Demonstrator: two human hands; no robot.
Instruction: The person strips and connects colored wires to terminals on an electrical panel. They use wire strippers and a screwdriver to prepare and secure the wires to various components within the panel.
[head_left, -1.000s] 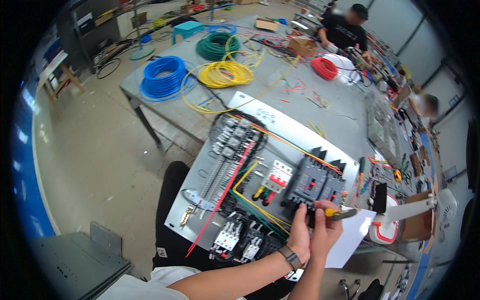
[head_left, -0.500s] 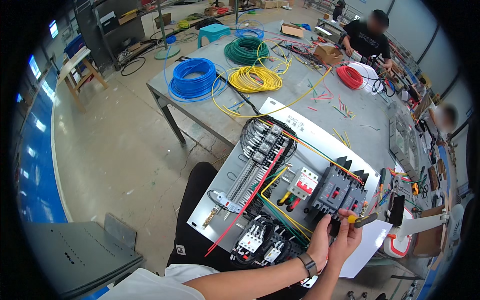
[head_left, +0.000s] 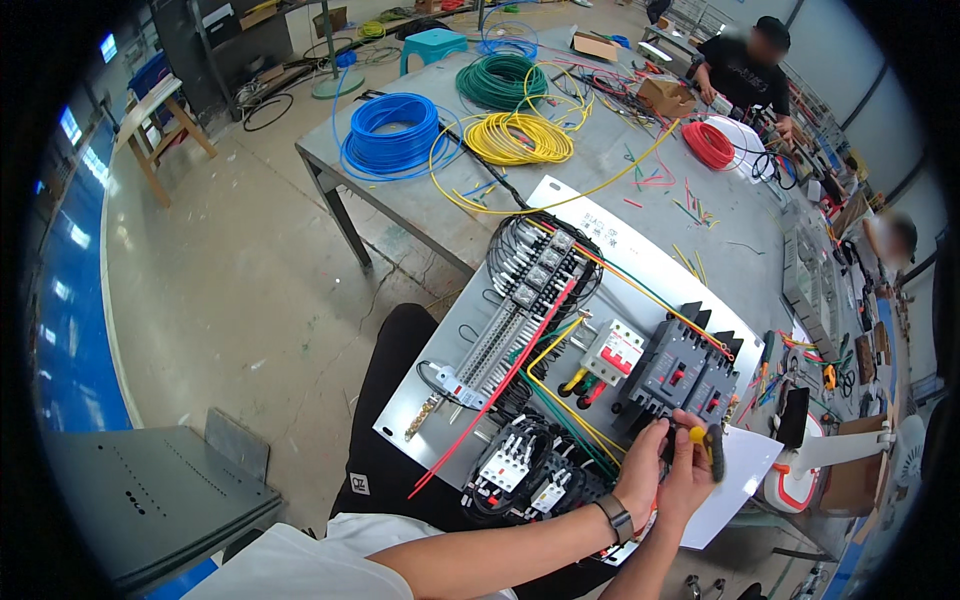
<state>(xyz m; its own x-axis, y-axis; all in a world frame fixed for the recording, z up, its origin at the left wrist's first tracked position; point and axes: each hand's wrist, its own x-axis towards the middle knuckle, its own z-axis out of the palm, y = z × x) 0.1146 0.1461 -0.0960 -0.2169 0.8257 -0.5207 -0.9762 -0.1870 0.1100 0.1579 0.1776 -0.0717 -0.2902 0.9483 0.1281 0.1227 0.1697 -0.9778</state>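
Both hands, left (head_left: 640, 478) and right (head_left: 688, 478), grip a yellow-and-black-handled screwdriver (head_left: 705, 445) right under the black plastic breaker (head_left: 672, 375).

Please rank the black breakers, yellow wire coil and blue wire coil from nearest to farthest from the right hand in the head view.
1. Black breakers, just above the right hand.
2. Yellow wire coil, mid-table.
3. Blue wire coil, far left.

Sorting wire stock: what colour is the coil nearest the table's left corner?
Blue coil, clearest in the head view.
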